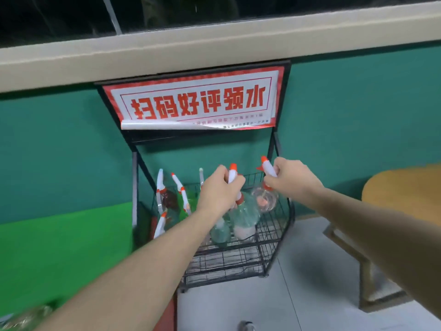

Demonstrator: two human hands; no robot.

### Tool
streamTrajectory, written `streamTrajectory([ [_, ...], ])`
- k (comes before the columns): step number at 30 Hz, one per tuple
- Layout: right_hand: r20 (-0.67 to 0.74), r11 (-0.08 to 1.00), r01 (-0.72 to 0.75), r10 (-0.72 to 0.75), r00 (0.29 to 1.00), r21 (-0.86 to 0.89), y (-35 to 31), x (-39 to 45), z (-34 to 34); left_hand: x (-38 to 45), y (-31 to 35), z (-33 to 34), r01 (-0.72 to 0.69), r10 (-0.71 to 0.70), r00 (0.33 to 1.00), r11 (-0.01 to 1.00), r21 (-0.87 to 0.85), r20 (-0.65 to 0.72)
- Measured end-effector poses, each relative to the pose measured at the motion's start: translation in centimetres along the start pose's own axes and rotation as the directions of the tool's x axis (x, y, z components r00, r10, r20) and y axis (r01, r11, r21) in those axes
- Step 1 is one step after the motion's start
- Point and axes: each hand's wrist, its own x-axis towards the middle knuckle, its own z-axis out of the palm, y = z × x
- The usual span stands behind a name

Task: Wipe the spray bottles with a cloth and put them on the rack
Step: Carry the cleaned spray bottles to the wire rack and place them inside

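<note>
Forearms reach in from below | left hand [218,189] grips one spray bottle [243,211] by its neck, right hand [292,179] another [265,197], both over the rack [274,235] basket | several bottles already racked | no cloth visible; I judge placing under way.

Six spray bottles [245,211] can be counted in one wire rack [274,235], one sign [195,101] above, and two hands [219,189]

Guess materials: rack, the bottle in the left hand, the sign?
Rack: black coated metal wire, judging by the thin grid. Bottle in the left hand: clear plastic, see-through; white and orange sprayer. Sign: glossy printed sheet, bottom edge curling.
</note>
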Motion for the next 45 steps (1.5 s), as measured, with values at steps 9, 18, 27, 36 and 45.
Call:
streamTrajectory([
  [9,0.156,0.999,0.043,-0.04,0.987,-0.016,2.7,12.1,2.4,8.7,-0.7,7.9,0.173,-0.172,0.984,0.985,-0.005,0.046],
  [18,0.271,0.999,0.003,0.008,0.963,-0.043,4.2,18.7,8.9,13.7,-5.6,12.2,0.253,-0.261,0.965,0.951,0.179,0.025],
  [27,0.32,0.996,-0.087,0.081,0.944,0.005,6.1,21.8,13.7,17.4,-9.1,15.5,0.285,-0.325,0.943,0.902,0.324,0.076],
  [36,0.206,0.997,-0.06,0.048,0.977,0.05,5.8,20.5,12.2,18.4,-8.8,14.9,0.269,-0.358,0.92,0.874,0.405,0.161],
  [45,0.113,0.982,0.144,-0.158,0.981,0.125,-2.6,13.5,9.6,11.5,-8.2,7.1,0.167,-0.169,0.986,0.961,0.222,-0.01],
])
